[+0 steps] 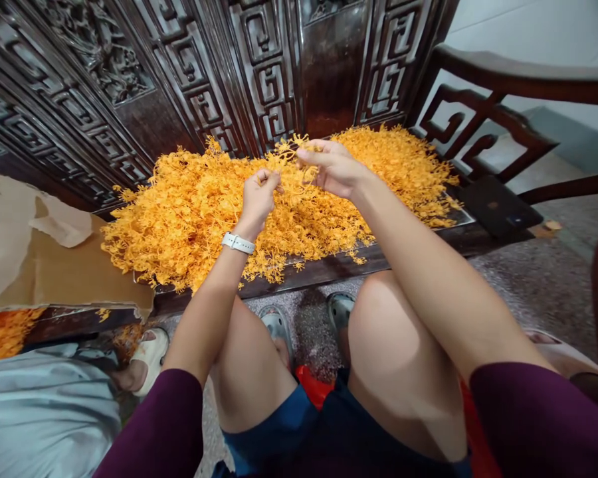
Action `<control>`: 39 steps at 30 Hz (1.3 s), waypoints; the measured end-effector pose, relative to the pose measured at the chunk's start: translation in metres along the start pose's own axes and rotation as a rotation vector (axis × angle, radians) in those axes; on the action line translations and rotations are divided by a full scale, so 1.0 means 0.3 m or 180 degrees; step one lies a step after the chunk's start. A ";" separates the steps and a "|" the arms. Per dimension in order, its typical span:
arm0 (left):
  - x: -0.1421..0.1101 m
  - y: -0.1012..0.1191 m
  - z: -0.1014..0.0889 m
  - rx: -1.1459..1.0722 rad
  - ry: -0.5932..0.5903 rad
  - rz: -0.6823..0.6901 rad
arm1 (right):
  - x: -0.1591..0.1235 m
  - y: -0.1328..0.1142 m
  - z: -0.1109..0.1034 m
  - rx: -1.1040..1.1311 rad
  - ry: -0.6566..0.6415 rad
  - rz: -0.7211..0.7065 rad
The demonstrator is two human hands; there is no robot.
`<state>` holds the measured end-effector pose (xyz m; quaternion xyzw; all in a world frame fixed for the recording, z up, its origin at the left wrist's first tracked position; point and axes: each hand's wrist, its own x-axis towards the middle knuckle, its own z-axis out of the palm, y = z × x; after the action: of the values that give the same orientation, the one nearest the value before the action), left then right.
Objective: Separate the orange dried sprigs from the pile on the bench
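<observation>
A wide heap of orange-yellow, branching plastic-looking sprigs (199, 212) covers the seat of a dark carved wooden bench. My left hand (260, 196), with a pale watch band at the wrist, is closed in a pinch on the lower end of one sprig. Above the heap, my right hand (333, 167) has thumb and fingers closed on the upper part of that orange sprig (290, 151). Its branches spread between the two hands. Against the similar heap behind, the sprig's outline is hard to separate.
Brown cardboard (74, 265) lies at the left, beside another person's light-clothed leg (44, 411). The carved bench back (274, 73) rises behind the heap. A dark flat object (501, 204) rests by the right armrest (523, 79). More orange pieces (10, 335) show at lower left.
</observation>
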<state>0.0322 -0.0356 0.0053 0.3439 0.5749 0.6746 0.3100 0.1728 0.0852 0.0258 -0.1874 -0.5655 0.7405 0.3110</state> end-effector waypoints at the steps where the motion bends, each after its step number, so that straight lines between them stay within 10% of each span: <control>1: -0.002 0.001 -0.003 0.0044 -0.0008 0.0002 | 0.008 0.000 -0.008 0.0102 0.0145 -0.0085; 8: -0.041 0.008 0.017 0.0109 -0.0252 0.0249 | 0.038 -0.005 -0.041 0.0739 0.0923 0.0136; 20: 0.024 -0.017 0.059 -0.1451 0.0043 -0.0036 | -0.003 -0.005 -0.037 0.0019 -0.0398 0.0673; 39: 0.075 -0.070 0.134 -0.0086 0.0784 0.1135 | -0.015 0.061 0.015 -0.2109 -0.0379 -0.0646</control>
<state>0.0528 0.0084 -0.0090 0.3510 0.5294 0.7634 0.1177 0.1688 0.0759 0.0093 -0.1774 -0.8080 0.4916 0.2718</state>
